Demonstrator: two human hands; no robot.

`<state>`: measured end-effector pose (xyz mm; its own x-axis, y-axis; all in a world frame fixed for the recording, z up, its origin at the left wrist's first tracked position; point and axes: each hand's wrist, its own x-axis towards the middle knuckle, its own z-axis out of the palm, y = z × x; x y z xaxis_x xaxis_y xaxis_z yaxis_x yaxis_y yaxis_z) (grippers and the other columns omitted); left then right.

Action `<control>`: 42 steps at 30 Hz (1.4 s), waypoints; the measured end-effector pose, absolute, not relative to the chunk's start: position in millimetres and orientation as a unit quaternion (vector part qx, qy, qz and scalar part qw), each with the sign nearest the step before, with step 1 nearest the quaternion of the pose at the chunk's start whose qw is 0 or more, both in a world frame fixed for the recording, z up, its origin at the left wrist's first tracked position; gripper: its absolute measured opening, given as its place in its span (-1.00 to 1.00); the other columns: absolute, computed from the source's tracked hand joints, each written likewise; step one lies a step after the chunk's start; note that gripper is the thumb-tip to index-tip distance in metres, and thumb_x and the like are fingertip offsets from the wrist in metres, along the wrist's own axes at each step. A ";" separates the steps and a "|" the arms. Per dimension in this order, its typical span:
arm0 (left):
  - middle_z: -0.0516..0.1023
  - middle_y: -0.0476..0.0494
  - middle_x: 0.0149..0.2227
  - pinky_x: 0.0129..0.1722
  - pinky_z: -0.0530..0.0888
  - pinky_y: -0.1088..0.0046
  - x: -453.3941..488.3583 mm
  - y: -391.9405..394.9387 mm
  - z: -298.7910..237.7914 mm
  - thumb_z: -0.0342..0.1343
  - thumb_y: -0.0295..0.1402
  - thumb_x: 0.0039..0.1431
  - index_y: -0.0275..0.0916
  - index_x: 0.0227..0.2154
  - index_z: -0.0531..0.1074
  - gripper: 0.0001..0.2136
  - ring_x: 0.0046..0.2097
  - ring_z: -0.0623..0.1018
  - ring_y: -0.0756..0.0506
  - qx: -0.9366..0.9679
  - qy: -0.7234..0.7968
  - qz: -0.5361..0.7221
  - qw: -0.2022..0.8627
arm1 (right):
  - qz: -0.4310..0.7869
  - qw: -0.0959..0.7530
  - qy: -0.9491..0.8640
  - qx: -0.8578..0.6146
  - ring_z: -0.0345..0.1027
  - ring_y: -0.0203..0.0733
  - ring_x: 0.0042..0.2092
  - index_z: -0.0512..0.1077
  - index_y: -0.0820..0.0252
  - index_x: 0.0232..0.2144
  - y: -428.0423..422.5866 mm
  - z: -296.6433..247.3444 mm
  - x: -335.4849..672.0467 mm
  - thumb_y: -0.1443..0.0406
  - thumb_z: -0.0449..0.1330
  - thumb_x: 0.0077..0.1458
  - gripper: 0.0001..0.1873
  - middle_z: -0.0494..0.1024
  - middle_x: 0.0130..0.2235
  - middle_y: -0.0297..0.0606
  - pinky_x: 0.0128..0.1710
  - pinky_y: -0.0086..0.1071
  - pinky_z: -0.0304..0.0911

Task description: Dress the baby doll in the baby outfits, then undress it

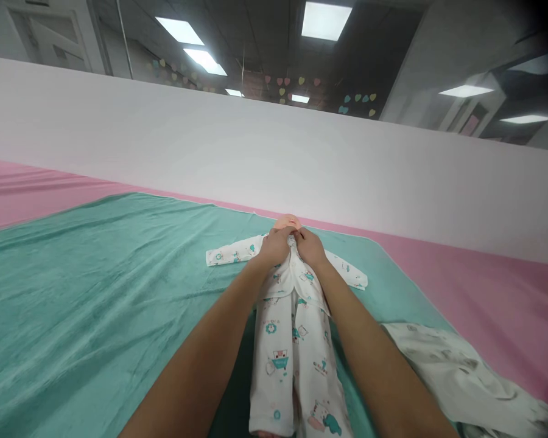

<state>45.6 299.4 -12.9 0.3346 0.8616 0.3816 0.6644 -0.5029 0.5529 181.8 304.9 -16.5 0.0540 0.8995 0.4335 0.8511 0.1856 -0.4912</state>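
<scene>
The doll [287, 219] lies front-up on the green blanket [119, 292], head pointing to the blanket's far edge, long axis running from there toward its near side. The printed top [281, 277] and trousers [273, 359] are on; front fastening appears unfinished, hem parted. Left hand [276, 244] and right hand [309, 244] pinch the top's neckline, fingertips together.

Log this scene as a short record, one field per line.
Figure: doll lying on a teal sheet
Clothing: white printed shirt, sleeves spread outward; matching trousers
Left grip: at the shirt's collar
Right grip: at the collar, beside the other; exact pinch unclear
Shirt front: parted at the bottom
Nearby: rumpled pale cloth, lower right
Background: pink floor covering, white wall
</scene>
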 end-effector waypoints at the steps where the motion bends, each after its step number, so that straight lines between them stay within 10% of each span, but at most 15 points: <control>1: 0.42 -0.23 0.00 0.01 0.34 0.14 45.7 299.5 -13.6 -0.15 -0.58 0.03 -0.08 0.09 0.29 -0.46 0.11 0.34 -0.27 0.802 0.474 0.331 0.150 | 0.035 0.354 -0.683 -0.638 0.27 -0.18 -0.37 0.30 0.13 -0.49 305.5 -16.8 181.5 0.20 -0.10 0.18 -0.71 0.49 -0.41 -0.24 -0.41 -0.39 0.03; 14: 0.43 -0.07 0.04 0.12 0.26 0.24 38.5 288.3 -35.1 -0.17 -0.52 0.16 -0.13 -0.13 0.46 -0.64 0.09 0.33 -0.13 0.799 0.410 0.426 0.109 | -0.005 0.392 -0.645 -0.656 0.20 -0.18 -0.43 0.17 0.10 -0.49 255.0 -23.2 168.1 0.15 -0.03 0.11 -0.80 0.36 -0.50 -0.35 -0.44 -0.38 -0.03; 23: 0.19 -0.12 0.23 0.20 0.14 0.15 20.3 258.7 -61.4 -0.21 -0.45 0.25 -0.09 0.09 0.31 -0.60 0.23 0.16 -0.15 0.820 0.399 0.395 0.107 | -0.039 0.274 -0.698 -0.661 0.22 -0.17 -0.38 0.17 0.12 -0.48 216.4 -21.0 155.0 0.12 0.02 0.11 -0.76 0.37 -0.39 -0.27 -0.43 -0.35 -0.06; 42: 0.18 -0.14 0.20 0.15 0.17 0.04 28.6 234.2 -40.1 -0.18 -0.55 0.14 -0.08 0.09 0.27 -0.53 0.23 0.10 -0.22 0.823 0.448 0.344 0.061 | -0.020 0.423 -0.719 -0.551 0.22 -0.20 -0.26 0.22 0.13 -0.48 212.4 -30.6 161.6 0.32 -0.07 0.10 -0.85 0.36 -0.30 -0.27 -0.24 -0.35 0.09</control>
